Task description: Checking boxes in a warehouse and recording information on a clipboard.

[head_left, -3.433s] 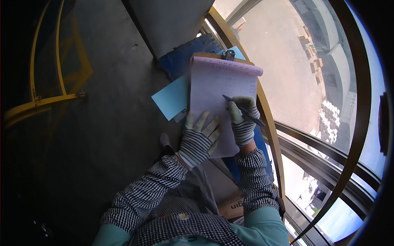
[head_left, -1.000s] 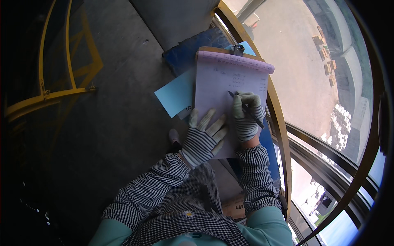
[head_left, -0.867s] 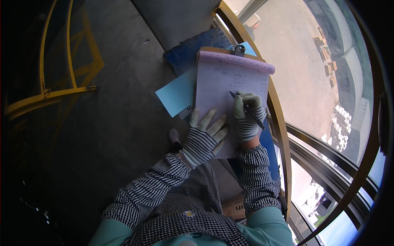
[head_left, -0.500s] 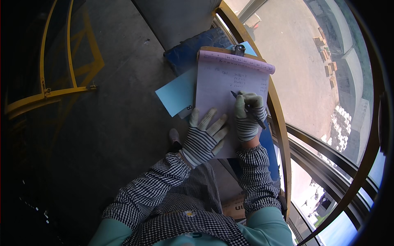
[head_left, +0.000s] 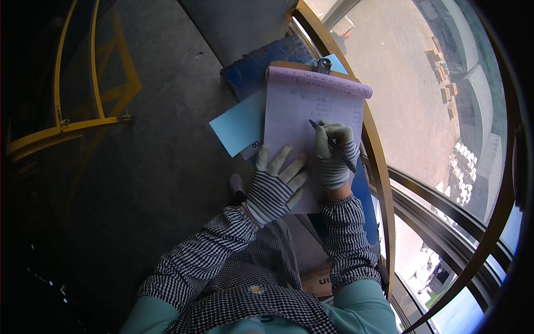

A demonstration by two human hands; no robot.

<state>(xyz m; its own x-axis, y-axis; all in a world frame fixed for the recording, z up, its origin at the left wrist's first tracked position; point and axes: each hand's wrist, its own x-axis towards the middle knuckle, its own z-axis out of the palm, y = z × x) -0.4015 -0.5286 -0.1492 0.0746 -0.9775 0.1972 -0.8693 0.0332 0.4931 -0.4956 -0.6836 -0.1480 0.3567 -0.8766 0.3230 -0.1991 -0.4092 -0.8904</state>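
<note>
Slim dark pen (head_left: pixel 345 158) is clamped by the fingers of our striped-gloved right hand (head_left: pixel 332 165) at three o'clock on the pinkish paper sheet (head_left: pixel 289 125), our striped-gloved left hand (head_left: pixel 272 190), fingers apart, at seven o'clock.

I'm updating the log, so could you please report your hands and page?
Left hand spread on page. Right hand gripping pen, tip near handwriting. In the way: left hand, over part of lower page.
</note>
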